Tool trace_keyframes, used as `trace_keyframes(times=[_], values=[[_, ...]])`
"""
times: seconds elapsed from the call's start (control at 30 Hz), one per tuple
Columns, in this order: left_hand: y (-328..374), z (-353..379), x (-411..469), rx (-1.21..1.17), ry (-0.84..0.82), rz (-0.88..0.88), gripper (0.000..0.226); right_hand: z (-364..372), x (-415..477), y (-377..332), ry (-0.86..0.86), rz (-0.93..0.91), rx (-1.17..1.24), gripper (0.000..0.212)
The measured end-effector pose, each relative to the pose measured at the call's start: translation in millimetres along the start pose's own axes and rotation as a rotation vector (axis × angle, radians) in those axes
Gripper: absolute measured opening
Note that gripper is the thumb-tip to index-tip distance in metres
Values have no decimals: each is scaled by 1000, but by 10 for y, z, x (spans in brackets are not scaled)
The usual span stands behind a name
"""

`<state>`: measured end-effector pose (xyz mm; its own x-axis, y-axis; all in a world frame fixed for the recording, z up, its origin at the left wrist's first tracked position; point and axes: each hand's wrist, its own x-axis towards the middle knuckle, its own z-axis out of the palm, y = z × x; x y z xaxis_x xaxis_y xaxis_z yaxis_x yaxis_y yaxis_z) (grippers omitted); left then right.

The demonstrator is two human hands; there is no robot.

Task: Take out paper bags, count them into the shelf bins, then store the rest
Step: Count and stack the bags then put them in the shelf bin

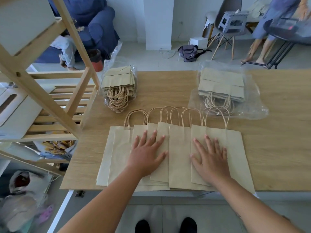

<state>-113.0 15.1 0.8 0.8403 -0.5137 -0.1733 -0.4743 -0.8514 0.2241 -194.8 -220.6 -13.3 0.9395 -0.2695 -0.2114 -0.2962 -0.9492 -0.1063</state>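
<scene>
Head cam view, looking straight down at the desk (pixel 168 84). A fanned row of flat brown paper bags (pixel 180 158) lay across the lower middle of the frame, overlapping each other, twisted-paper handles pointing toward the top of the frame. The left hand (pixel 146 157) was pressed flat on the bags in the middle-left of the row, fingers spread wide, not gripping anything. The right hand (pixel 210 158) was the same deal, palm down and fingers splayed on the rightmost bag.

Further up the desk sat two more stacks of bags: a left bundle (pixel 118 84) in clear plastic wrap near the upper middle, handles spilling out the open end, and a right bundle (pixel 222 88) lying inside a loose clear plastic bag.

A wooden shelf unit (pixel 42 91) filled the left side, just beside the desk's edge. White bins (pixel 16 110) sat on its slats.
</scene>
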Motion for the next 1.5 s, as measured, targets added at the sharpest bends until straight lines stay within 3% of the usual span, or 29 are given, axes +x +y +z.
trace_keyframes(times=[0.13, 0.23, 0.37, 0.47, 0.57, 0.63, 0.7, 0.87, 1.0, 1.07, 1.2, 1.37, 1.43, 1.5], values=[[-220, -112, -63, -79, 234, -200, 66, -97, 47, -220, 110, -46, 64, 62], [-426, -80, -165, -91, 129, -355, 71, 9, 33, -369, 66, -131, 39, 68], [-372, -20, -115, -193, 71, -226, 73, 98, 33, -384, 70, -75, -5, 69], [-300, -118, 2, -519, 99, -183, 58, 83, 57, -338, 84, -28, -4, 72], [-394, -189, 90, -572, 315, -243, 46, 72, 83, -308, 94, 24, 3, 74], [-542, -215, 107, -471, 402, -454, 41, 78, 89, -305, 104, 37, 5, 74], [-679, -264, 97, -507, 352, -656, 39, 94, 90, -303, 108, 38, 0, 73], [-876, -436, 138, -837, 261, -868, 31, 106, 91, -291, 118, 37, -12, 73], [-1059, -555, 95, -1236, 62, -882, 30, 111, 97, -303, 123, 21, -18, 72], [-1098, -607, -2, -1313, 21, -847, 26, 105, 104, -327, 117, 6, -26, 73], [-1217, -627, -201, -1365, 55, -916, 21, 103, 114, -429, 106, -31, -46, 73], [-1415, -652, -462, -1326, 165, -1051, 50, 101, 137, -575, 100, -75, -41, 74], [-1386, -656, -517, -1197, 257, -1047, 49, 107, 148, -605, 100, -79, -45, 74], [-1303, -600, -543, -804, 350, -1046, 56, 108, 151, -616, 103, -77, -49, 74]])
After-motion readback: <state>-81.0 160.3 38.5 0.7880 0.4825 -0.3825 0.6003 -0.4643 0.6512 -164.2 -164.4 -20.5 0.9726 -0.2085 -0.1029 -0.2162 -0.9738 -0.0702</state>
